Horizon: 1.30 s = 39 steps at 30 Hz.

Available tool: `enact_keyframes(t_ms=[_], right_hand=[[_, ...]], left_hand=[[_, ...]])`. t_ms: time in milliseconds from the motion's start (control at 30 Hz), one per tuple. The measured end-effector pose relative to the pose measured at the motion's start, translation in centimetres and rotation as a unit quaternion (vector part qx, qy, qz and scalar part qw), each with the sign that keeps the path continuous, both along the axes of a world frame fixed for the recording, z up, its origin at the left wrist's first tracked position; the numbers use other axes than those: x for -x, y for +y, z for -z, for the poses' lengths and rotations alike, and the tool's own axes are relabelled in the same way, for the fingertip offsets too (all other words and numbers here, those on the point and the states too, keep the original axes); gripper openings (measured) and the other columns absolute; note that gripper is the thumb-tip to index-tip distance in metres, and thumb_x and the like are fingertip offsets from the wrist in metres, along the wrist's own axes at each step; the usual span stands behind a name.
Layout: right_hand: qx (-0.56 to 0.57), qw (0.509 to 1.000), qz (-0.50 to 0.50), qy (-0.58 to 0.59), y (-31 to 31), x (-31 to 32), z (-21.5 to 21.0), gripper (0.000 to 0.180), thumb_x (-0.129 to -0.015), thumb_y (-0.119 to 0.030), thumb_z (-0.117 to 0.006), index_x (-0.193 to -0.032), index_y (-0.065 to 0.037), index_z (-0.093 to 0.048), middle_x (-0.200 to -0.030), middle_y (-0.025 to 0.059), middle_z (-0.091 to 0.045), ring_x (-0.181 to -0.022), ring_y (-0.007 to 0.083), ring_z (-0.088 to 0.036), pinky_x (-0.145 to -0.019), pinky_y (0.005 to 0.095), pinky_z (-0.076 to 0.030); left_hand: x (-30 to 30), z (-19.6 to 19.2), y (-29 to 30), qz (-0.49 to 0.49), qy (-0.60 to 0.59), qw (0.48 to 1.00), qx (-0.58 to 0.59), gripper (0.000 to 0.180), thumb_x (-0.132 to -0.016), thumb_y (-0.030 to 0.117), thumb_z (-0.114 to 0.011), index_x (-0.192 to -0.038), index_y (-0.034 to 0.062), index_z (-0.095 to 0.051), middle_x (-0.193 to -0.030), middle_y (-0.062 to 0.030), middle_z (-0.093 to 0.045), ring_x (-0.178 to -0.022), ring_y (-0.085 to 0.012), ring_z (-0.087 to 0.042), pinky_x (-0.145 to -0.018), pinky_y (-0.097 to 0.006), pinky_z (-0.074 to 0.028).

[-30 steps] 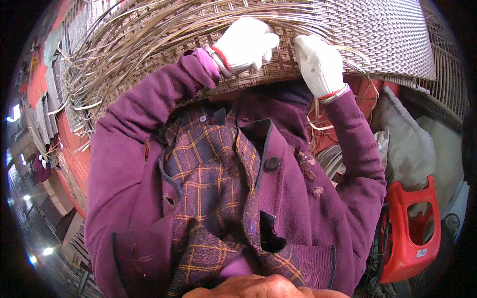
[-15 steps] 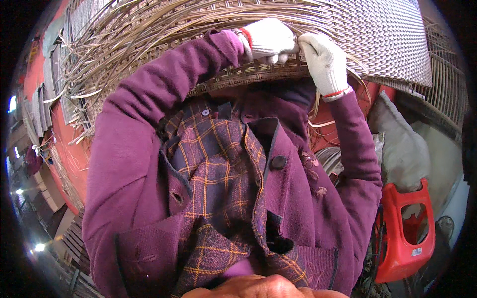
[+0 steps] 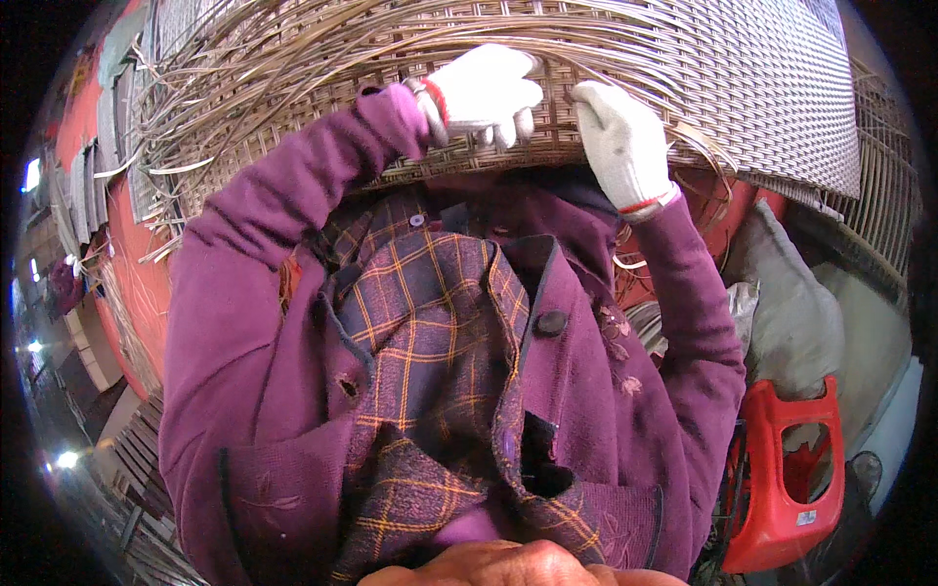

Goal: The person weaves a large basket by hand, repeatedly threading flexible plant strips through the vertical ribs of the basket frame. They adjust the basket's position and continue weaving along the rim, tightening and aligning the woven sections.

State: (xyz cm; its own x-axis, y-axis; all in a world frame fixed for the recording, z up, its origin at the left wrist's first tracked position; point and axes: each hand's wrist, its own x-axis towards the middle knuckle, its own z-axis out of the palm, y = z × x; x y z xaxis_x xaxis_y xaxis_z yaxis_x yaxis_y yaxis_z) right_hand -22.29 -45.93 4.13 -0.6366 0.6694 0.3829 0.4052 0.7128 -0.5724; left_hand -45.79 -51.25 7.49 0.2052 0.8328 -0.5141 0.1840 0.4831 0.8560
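Note:
A large woven wicker panel (image 3: 747, 93) of brownish flat strips lies across the top of the view. A thick bundle of long loose strips (image 3: 283, 73) fans over its left and middle part. My left hand (image 3: 487, 93), in a white knit glove with a red cuff line, is over the panel's near part with its fingers apart. Just right of it, my right hand (image 3: 625, 142), gloved alike, is at the near edge with thumb and fingers closed together. Whatever is between those fingertips cannot be made out. Several strip ends (image 3: 718, 151) curl beside the right hand.
A red plastic stool (image 3: 738, 527) stands at lower right, below a stuffed grey sack (image 3: 787, 283). Another slatted wicker piece (image 3: 884, 176) is at the far right. Loose strips lie on the reddish surface (image 3: 127, 264) to the left.
My hands were touching at the fingertips; now a gap separates them. The left hand has moved left and its fingers have spread. The right hand has shifted slightly nearer to me.

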Motion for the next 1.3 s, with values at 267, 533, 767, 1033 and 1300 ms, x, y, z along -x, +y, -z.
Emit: enact_keyframes(t_ms=[267,533,767,1033,1300], right_hand=[[0.004,1.0,-0.02,0.009,0.0,1.5,-1.8,0.015,-0.102,-0.011,-0.069,-0.114,-0.005,-0.076,-0.102,0.0176,-0.077,-0.095,0.0367,-0.075,-0.085,0.0418,-0.059],[0.141,0.986,-0.07,0.058,-1.8,3.2,-1.7,0.015,-0.099,-0.011,-0.073,-0.112,-0.005,-0.078,-0.1,0.0165,-0.077,-0.094,0.0341,-0.076,-0.085,0.0389,-0.059],[-0.006,0.998,-0.055,-0.017,-1.9,5.8,0.2,0.014,-0.097,-0.012,-0.07,-0.109,-0.007,-0.077,-0.097,0.016,-0.076,-0.089,0.0387,-0.074,-0.079,0.0436,-0.059],[0.154,0.979,-0.09,0.1,-3.2,7.5,-2.2,0.02,-0.101,-0.009,-0.074,-0.12,-0.006,-0.079,-0.105,0.0146,-0.079,-0.091,0.0329,-0.078,-0.083,0.0386,-0.062],[0.054,0.995,-0.085,0.025,-4.3,8.2,-1.7,0.009,-0.099,-0.013,-0.073,-0.104,-0.007,-0.075,-0.091,0.0171,-0.072,-0.088,0.0384,-0.073,-0.077,0.0444,-0.058]], left_hand=[[1.3,-0.2,0.8,0.131,0.03,0.987,-0.092,0.034,-0.108,0.034,-0.06,-0.098,0.0055,-0.075,-0.072,-0.0003,-0.068,-0.053,-0.0064,-0.059,-0.048,-0.023,-0.047],[3.9,-1.9,-4.3,0.001,-0.03,0.997,-0.074,0.028,-0.108,0.031,-0.069,-0.109,0.0053,-0.079,-0.076,-0.001,-0.071,-0.052,-0.0066,-0.06,-0.046,-0.023,-0.045],[4.5,0.1,-2.5,0.068,0.047,0.996,-0.024,0.039,-0.111,0.028,-0.062,-0.136,-0.0019,-0.063,-0.078,-0.0095,-0.075,-0.052,-0.0107,-0.066,-0.046,-0.026,-0.052],[7.4,-2.7,-5.6,0.012,0.018,0.995,-0.099,0.03,-0.108,0.033,-0.071,-0.105,0.0037,-0.077,-0.07,-0.0006,-0.069,-0.05,-0.0054,-0.059,-0.046,-0.021,-0.045],[8.2,-2.2,-8.9,-0.099,0.032,0.994,0.01,0.039,-0.108,0.028,-0.07,-0.137,0.0017,-0.069,-0.077,-0.0048,-0.074,-0.05,-0.0085,-0.062,-0.044,-0.025,-0.045]])
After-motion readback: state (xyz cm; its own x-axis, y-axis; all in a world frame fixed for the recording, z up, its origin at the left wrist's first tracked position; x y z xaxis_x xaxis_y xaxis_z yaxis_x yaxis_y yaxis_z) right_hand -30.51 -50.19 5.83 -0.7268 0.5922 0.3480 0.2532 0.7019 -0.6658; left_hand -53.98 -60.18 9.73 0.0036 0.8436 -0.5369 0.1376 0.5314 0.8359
